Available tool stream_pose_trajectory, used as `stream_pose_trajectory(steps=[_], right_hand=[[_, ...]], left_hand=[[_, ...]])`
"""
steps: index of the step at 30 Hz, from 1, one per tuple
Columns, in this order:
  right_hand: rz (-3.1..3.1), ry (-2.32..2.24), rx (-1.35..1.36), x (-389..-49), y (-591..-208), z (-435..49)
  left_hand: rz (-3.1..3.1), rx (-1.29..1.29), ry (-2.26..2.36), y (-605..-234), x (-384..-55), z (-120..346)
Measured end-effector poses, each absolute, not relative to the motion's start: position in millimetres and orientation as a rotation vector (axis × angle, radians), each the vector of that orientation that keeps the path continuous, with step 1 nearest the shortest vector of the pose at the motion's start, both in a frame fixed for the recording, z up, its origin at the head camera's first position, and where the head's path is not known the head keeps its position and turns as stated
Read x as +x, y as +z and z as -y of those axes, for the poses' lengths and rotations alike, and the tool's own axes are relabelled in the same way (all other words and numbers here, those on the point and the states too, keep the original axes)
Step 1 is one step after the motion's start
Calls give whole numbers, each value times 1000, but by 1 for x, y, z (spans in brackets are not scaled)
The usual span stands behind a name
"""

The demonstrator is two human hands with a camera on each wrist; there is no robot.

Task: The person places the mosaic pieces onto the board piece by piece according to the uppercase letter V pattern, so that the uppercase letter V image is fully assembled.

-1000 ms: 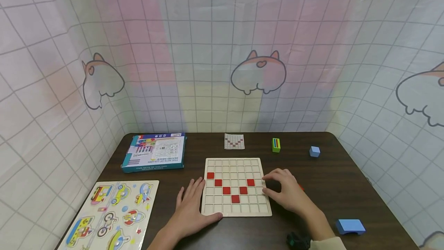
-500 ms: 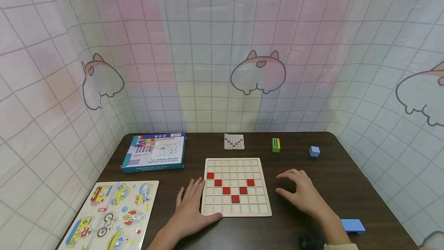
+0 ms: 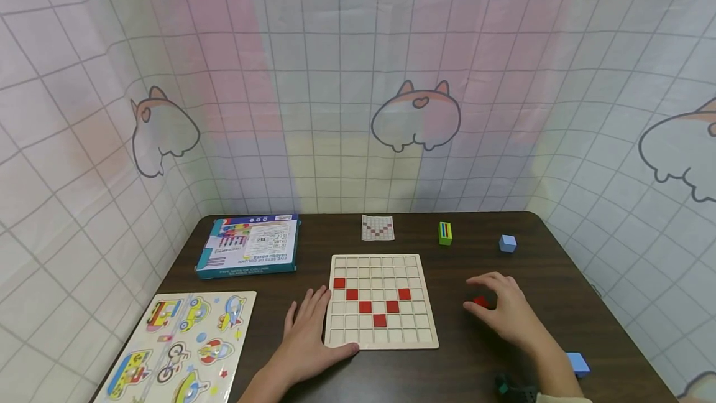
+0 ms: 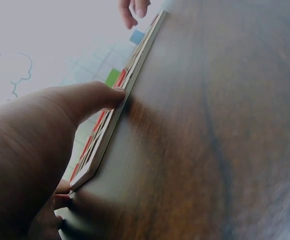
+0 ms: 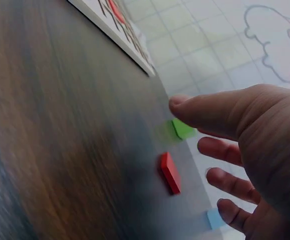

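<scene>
A cream wooden grid board [image 3: 352,266] lies mid-table, with several red square tiles [image 3: 380,321] in its cells forming a V shape. My left hand [image 3: 310,338] rests along its left side with fingers stretched out. In the left wrist view, the left thumb [image 4: 97,97] touches the board's front edge. To the right of the board, my right hand [image 3: 509,310] hovers with thumb and fingers apart, holding nothing. A loose red tile [image 5: 170,173] lies on the table beneath it, apart from the fingers in the right wrist view.
Behind the board lies a small pattern card [image 3: 378,228]. A green striped block [image 3: 444,234] and a blue cube [image 3: 507,244] stand at the back right. A blue block [image 3: 578,364] sits near the right forearm. At left lie a boxed set [image 3: 248,246] and a picture puzzle [image 3: 184,341].
My right hand has moved away from the board's right edge, to the right, and now stands over the loose red tile. The left hand and the board have stayed put.
</scene>
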State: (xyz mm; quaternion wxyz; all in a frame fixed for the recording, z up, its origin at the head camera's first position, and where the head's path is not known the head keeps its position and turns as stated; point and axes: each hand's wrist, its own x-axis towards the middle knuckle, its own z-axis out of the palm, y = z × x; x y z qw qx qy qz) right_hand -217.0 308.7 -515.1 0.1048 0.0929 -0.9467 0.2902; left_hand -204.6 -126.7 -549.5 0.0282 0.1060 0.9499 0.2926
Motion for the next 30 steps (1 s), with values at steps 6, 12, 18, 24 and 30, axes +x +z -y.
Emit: stream_pose_trajectory(steps=[6, 12, 18, 24, 30], right_hand=[[2830, 846, 253, -213, -515, -321], [2851, 872, 248, -212, -516, -328], [2873, 904, 280, -209, -515, -333], [2877, 894, 281, -209, -518, -334], [2894, 866, 252, -214, -524, -332]], left_hand=[[-2932, 328, 907, -550, -205, 127], [-2933, 330, 910, -550, -205, 127], [-2936, 331, 908, -551, -205, 127], [-2939, 339, 913, -551, -204, 127], [-2941, 337, 904, -551, -205, 127]])
